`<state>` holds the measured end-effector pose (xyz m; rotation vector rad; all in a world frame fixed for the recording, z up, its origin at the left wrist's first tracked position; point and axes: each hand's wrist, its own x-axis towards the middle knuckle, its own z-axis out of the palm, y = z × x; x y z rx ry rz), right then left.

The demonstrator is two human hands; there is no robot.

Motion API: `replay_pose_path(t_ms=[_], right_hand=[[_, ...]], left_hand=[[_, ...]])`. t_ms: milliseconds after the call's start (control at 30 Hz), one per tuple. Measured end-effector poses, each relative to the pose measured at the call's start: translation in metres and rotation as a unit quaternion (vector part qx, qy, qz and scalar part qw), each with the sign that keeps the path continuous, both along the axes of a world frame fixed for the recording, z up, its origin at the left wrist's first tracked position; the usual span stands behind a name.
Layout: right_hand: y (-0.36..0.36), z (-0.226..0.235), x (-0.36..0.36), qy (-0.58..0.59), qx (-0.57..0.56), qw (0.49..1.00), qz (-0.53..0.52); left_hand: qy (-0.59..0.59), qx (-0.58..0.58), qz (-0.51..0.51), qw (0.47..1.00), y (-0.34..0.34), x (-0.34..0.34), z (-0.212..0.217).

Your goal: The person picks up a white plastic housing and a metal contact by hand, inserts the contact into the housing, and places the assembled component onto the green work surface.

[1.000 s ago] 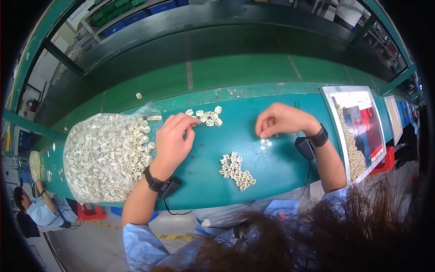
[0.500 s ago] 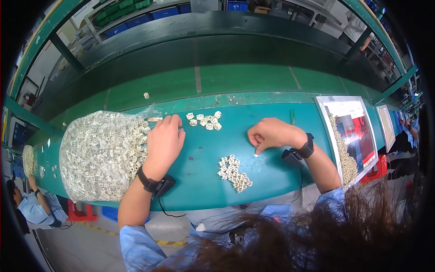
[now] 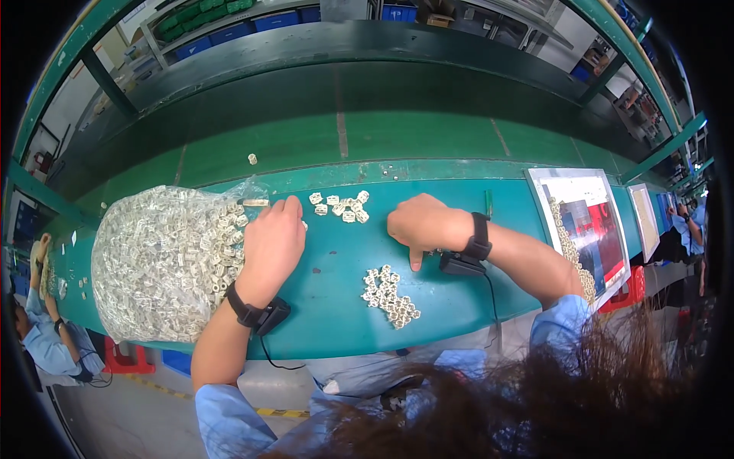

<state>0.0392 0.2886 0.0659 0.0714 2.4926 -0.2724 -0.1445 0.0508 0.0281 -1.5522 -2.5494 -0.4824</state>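
My left hand (image 3: 274, 243) is closed beside the mouth of a clear plastic bag (image 3: 153, 268) filled with small cream plastic pieces. At its fingertips a bit of one cream plastic piece (image 3: 305, 226) shows; the fingers cover the rest. My right hand (image 3: 430, 227) hovers low over the green tabletop (image 3: 329, 306), fingers curled under and thumb pointing down toward me. Whatever it may hold is hidden. Between the hands, nearer me, lies a cluster of cream ring-like pieces (image 3: 391, 297). Farther off sits a looser group of similar pieces (image 3: 349, 209).
At the right lies a framed sheet (image 3: 609, 222) with cream pieces along its left side. A green stick-like thing (image 3: 489, 203) rests near it. One stray piece (image 3: 252, 159) lies beyond the table's raised far edge. Another person's arm (image 3: 61, 321) reaches in at far left.
My right hand has moved left, closer to the two groups of pieces, and its thumb now points downward. The left hand has barely shifted; a pale piece now shows at its fingertips.
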Motion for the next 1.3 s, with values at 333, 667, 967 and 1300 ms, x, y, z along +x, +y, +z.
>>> replay_pose_path(t_ms=[333,667,967,1300], right_hand=[[0.030,0.010,0.055,0.052,-0.376,0.904,-0.194],[0.025,-0.014,0.068,0.328,-0.331,0.860,-0.208],[0.009,-0.045,0.060,0.409,-0.291,0.856,-0.120],[-0.007,-0.055,0.056,0.395,-0.245,0.876,-0.129]], left_hand=[[-0.002,0.019,0.002,1.000,-0.001,0.001,0.002],[-0.077,-0.002,-0.025,0.997,0.006,0.001,0.013],[-0.069,0.066,-0.074,0.993,-0.003,0.005,-0.003],[-0.218,0.079,-0.193,0.954,0.005,0.035,-0.002]])
